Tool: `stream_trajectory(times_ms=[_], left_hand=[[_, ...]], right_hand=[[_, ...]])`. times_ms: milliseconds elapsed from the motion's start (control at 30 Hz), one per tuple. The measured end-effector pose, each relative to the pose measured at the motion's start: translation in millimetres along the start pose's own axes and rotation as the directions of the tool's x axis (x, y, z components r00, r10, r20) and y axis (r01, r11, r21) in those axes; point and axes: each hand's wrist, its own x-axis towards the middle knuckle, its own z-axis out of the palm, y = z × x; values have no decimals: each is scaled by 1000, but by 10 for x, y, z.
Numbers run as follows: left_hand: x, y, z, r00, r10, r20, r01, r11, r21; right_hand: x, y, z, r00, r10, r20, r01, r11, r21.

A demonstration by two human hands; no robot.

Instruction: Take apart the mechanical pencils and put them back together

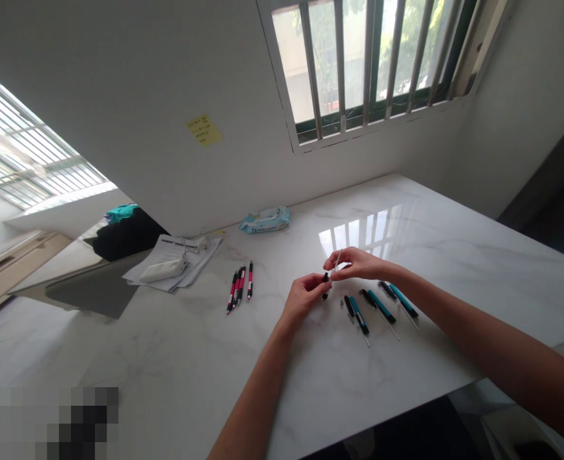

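My left hand (305,295) is closed on a small black pen part (325,281) above the white marble table (176,358). My right hand (353,263) pinches a thin pale pen refill (337,260), whose lower end meets the black part. Just right of my hands lie three blue-and-black pens (382,305) with loose caps and refills beside them. A group of red-and-black pens (240,287) lies to the left of my hands.
A pack of wet wipes (265,220) rests near the wall. Papers with a white device and cable (172,260) lie at the back left. A yellow sticky note (204,130) is on the wall. A barred window (368,57) is above.
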Motion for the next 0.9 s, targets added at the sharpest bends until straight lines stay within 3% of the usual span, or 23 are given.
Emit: stream_trajectory(times_ms=[300,467,667,733,833,900], left_hand=[[4,-29,-9,999,27,33,-29,998,53],[9,-59,-12,1000,-2,29,1,1000,29],[23,-77,-10,1000,1,-11,0,999,38],[43,-83,-25,998,20,-61,-19,1000,11],[79,-90,-79,987,62,-147,-71,996,-52],[98,-90,-131,972,94,-218,-114,990,-81]], right_hand=[[18,48,163,1000,-3,-9,3,1000,-13],[15,-1,121,992,-47,-120,49,999,14],[7,-60,64,994,-56,-92,54,998,-19],[14,-68,31,979,-87,-182,87,996,-8],[12,-69,-44,918,-82,-389,70,996,-46],[-10,-80,-69,904,-103,-414,36,985,-167]])
